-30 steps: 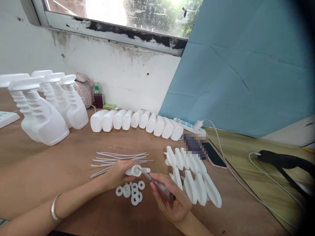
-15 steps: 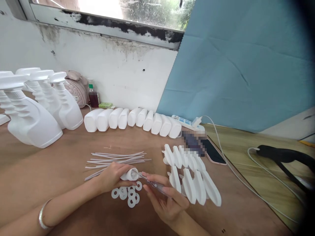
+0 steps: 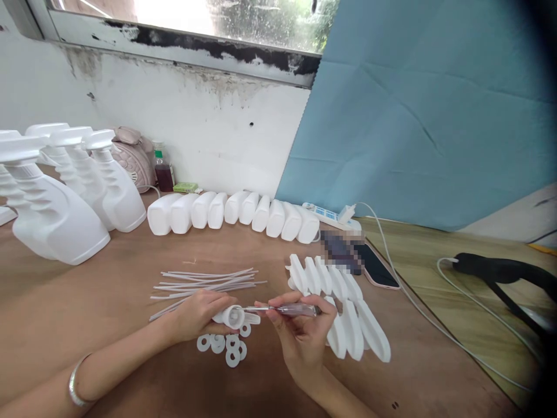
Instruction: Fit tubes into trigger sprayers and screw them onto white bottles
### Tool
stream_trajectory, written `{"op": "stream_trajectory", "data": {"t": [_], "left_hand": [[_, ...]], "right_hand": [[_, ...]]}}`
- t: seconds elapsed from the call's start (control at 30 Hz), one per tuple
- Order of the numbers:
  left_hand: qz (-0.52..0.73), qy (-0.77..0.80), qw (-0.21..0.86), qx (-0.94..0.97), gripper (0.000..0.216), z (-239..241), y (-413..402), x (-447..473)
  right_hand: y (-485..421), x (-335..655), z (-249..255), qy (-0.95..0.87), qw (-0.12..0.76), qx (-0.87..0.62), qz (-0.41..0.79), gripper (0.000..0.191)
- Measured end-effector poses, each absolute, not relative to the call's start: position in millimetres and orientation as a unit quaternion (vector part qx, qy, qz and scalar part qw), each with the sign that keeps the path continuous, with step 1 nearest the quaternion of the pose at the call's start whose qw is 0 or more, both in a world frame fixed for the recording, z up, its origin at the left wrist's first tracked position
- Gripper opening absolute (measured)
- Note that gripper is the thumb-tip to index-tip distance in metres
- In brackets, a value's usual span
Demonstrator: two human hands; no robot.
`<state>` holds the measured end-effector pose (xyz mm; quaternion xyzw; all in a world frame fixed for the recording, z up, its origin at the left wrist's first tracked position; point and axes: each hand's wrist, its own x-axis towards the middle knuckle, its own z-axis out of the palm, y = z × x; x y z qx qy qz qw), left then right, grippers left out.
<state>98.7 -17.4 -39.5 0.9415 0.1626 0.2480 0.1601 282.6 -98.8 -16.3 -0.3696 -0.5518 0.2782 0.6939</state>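
My left hand (image 3: 198,313) is closed round a white spray-nozzle head (image 3: 235,317), held just above the brown table (image 3: 108,296). My right hand (image 3: 300,334) grips a small clear-handled screwdriver (image 3: 285,310), which lies nearly level with its tip at the nozzle's open end. Several white washers (image 3: 226,346) lie on the table right under the two hands. A bundle of thin white tubes (image 3: 204,281) lies just beyond my left hand. A pile of white spray heads (image 3: 348,316) sits directly right of my right hand.
Assembled white spray bottles (image 3: 65,191) stand at far left. A row of white bottles (image 3: 230,212) lies on its side along the wall. A phone (image 3: 374,267), power strip (image 3: 331,217) and cables sit at right, with a black tool (image 3: 500,273) further right.
The screwdriver has swung from a downward slant to nearly level, and my right hand has risen and closed tighter on it. The nozzle head stays in my left hand.
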Motion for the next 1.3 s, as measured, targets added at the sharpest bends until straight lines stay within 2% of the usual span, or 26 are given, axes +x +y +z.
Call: {"op": "stream_trajectory", "data": {"t": [0.1,0.2,0.27,0.33,0.47,0.57,0.67,0.83,1.3], "left_hand": [[0.254,0.175,0.181,0.934,0.034,-38,-18,99],[0.265,0.192,0.206,0.922,0.031,-38,-19,100],[0.272,0.195,0.206,0.920,0.030,-39,-20,100],[0.278,0.198,0.191,0.920,0.031,-40,-20,100],[0.286,0.194,0.176,0.922,0.031,-40,-22,102],[0.290,0.190,0.175,0.922,0.030,-40,-23,102],[0.285,0.170,0.157,0.930,0.032,-39,-22,101],[0.251,0.137,0.156,0.945,0.034,-37,-20,101],[0.251,0.124,0.154,0.948,0.033,-35,-21,100]], "right_hand": [[-102,285,-20,-0.593,0.694,-0.343,0.220,0.046],[-109,288,-24,-0.681,0.625,-0.356,0.134,0.046],[-114,290,-24,-0.715,0.566,-0.388,0.134,0.039],[-115,290,-24,-0.723,0.545,-0.396,0.154,0.035],[-111,284,-29,-0.714,0.596,-0.343,0.133,0.037],[-107,278,-33,-0.682,0.665,-0.293,0.083,0.045],[-103,278,-32,-0.648,0.686,-0.300,0.138,0.051],[-99,288,-22,-0.609,0.654,-0.343,0.292,0.034],[-93,291,-7,-0.531,0.667,-0.319,0.415,0.039]]}}
